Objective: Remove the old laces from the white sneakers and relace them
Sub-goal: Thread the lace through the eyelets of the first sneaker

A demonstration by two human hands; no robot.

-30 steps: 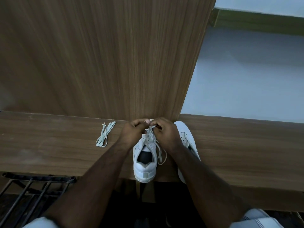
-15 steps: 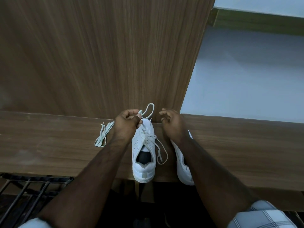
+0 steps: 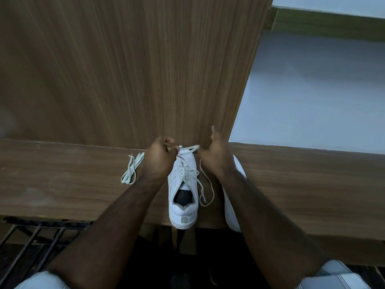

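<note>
A white sneaker (image 3: 183, 209) stands on the wooden ledge (image 3: 62, 184), heel toward me, its lace (image 3: 205, 190) partly threaded with a loose end looping down its right side. My left hand (image 3: 159, 160) is closed on one stretch of that lace above the toe. My right hand (image 3: 215, 156) pinches the other stretch, which runs taut between both hands. A second white sneaker (image 3: 231, 211) lies to the right, mostly hidden under my right forearm. A spare bundled lace (image 3: 132, 171) lies on the ledge to the left.
A tall wooden panel (image 3: 135, 69) rises right behind the ledge. Pale floor (image 3: 312, 101) shows at the upper right. A black metal rack (image 3: 37, 232) sits below the ledge at lower left. My knees show at the bottom corners.
Both hands rose from the sneaker's eyelets toward the toe and drew apart. The lace loop seen half a second ago is now pulled taut between them.
</note>
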